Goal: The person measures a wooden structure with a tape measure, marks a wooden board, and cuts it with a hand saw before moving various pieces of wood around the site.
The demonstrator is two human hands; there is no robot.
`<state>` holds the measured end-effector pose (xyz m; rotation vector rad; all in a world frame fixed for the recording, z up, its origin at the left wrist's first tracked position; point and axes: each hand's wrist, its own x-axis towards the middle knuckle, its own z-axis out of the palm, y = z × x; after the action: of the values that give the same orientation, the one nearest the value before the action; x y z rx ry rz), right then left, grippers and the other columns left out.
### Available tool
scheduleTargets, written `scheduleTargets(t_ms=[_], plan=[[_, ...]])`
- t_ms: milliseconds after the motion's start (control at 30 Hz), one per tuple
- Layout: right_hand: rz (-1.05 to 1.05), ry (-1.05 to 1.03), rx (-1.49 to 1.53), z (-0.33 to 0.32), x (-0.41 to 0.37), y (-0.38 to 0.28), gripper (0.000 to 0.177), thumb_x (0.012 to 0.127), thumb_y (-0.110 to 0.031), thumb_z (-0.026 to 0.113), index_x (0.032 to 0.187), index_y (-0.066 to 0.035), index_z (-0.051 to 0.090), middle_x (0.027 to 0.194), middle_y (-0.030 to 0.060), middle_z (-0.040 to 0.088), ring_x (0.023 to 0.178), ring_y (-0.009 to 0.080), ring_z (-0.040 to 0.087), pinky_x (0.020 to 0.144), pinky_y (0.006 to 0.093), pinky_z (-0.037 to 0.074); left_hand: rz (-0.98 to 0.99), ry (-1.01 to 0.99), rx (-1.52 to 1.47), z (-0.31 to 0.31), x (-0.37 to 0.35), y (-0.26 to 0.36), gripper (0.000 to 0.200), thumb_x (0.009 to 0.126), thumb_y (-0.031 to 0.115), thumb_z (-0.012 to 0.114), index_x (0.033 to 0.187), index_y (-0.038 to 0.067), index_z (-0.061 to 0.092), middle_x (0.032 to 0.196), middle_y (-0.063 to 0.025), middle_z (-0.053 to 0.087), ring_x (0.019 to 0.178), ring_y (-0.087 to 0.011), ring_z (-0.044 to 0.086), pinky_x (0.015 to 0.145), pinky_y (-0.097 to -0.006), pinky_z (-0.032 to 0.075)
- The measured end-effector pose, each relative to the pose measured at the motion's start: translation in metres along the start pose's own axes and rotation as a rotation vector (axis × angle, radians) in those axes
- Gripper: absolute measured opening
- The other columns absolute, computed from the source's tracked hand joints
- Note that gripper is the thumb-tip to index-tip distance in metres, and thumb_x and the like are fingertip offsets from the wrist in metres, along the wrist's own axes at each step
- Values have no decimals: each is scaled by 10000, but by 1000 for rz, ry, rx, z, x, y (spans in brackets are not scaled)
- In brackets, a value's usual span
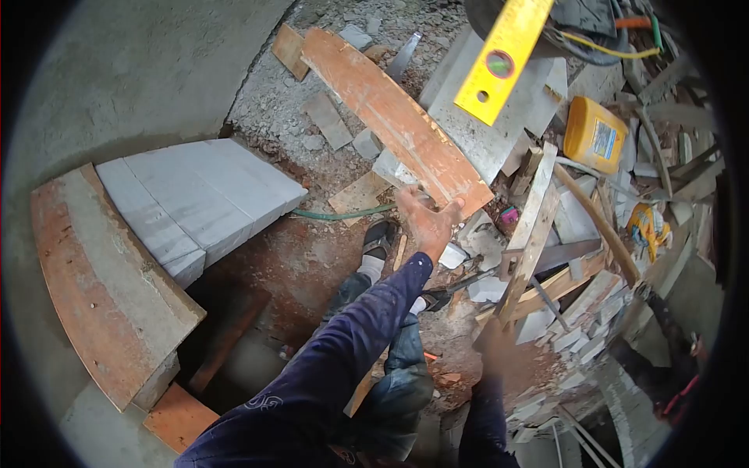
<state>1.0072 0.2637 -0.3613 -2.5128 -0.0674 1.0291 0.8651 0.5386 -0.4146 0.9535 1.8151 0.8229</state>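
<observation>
My left hand [431, 223] grips the near edge of a long, slightly curved orange-brown plywood strip [398, 109], thumb and fingers pinched at its lower end. The strip slants up and left over rubble. My right hand [497, 345], smeared by motion, is low near the lower end of a wooden plank [533, 234]; I cannot tell whether it holds anything. Beyond the strip, a yellow spirit level [503, 62] lies across the rim of a dark bucket [589, 31]. My shoes stand on reddish soil below the left hand.
Left, pale blocks [199, 195] adjoin a curved board smeared with cement [109, 281], above a dark hollow. A green hose [343, 214] crosses the ground. A yellow jerrycan [595, 134], scrap wood and broken tiles [581, 339] crowd the right, where another person [663, 359] is partly visible.
</observation>
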Motion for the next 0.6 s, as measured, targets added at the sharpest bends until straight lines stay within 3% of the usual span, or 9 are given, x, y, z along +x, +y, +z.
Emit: scheduleTargets(t_ms=[33,100,167,233,267,400,500,567,600], plan=[[-12,-24,82,-3,0,19,318,819,-152,693,1078,21,630,947,57,614,838,166,548,763,340,464,-9,8,-14,2,1,1,838,706,159,899,1275,-15,309,1214,-171,372,979,-233,523,843,-360,497],[-12,-19,123,-7,-13,33,307,830,-140,693,1087,16,628,953,50,612,839,159,547,764,331,462,-281,-47,-260,6,0,-10,842,725,124,882,1280,5,259,1138,-134,429,977,-207,500,855,-329,484],[-17,-13,173,-9,-28,28,297,842,-128,693,1095,11,626,960,42,611,839,151,546,764,321,460,-274,-12,-256,0,2,-10,711,755,61,842,1257,7,341,1094,-119,526,980,-192,560,850,-307,499],[-9,-36,232,-12,-48,21,269,856,-108,685,1097,-2,628,956,24,608,833,136,538,763,304,453,-377,-323,-579,-24,8,-6,561,788,1,791,1212,-2,424,1153,-133,582,991,-188,624,854,-304,520],[-26,-43,244,-12,-61,8,247,860,-103,678,1085,-13,631,959,17,606,834,123,531,760,296,449,-341,-279,-613,-34,6,1,446,811,-32,744,1176,6,491,1156,-134,628,1000,-189,657,859,-312,536],[-86,-48,209,-23,-76,9,241,855,-115,687,1067,-14,632,930,24,613,814,122,536,737,299,454,-390,-287,-724,-89,9,23,436,824,-45,694,1202,25,488,1129,-137,635,1015,-194,647,878,-316,533],[-117,-51,81,-35,-96,-10,241,839,-134,708,1028,-4,635,889,29,618,787,123,542,707,303,458,-201,-226,-482,-134,-12,25,397,823,-77,622,1186,33,506,1124,-139,638,1038,-226,642,900,-348,527],[-99,-141,181,-46,-109,-23,264,820,-165,730,993,14,640,845,34,624,760,132,550,688,311,463,132,-162,37,-173,-41,40,408,799,-115,516,1191,-3,533,1177,-187,615,1079,-371,625,953,-407,491],[-118,-152,195,-53,-117,-29,264,820,-165,730,993,14,640,845,34,624,760,132,550,688,311,463,153,-146,34,-189,-58,53,408,799,-115,516,1191,-3,533,1177,-187,615,1079,-371,625,953,-407,491]])
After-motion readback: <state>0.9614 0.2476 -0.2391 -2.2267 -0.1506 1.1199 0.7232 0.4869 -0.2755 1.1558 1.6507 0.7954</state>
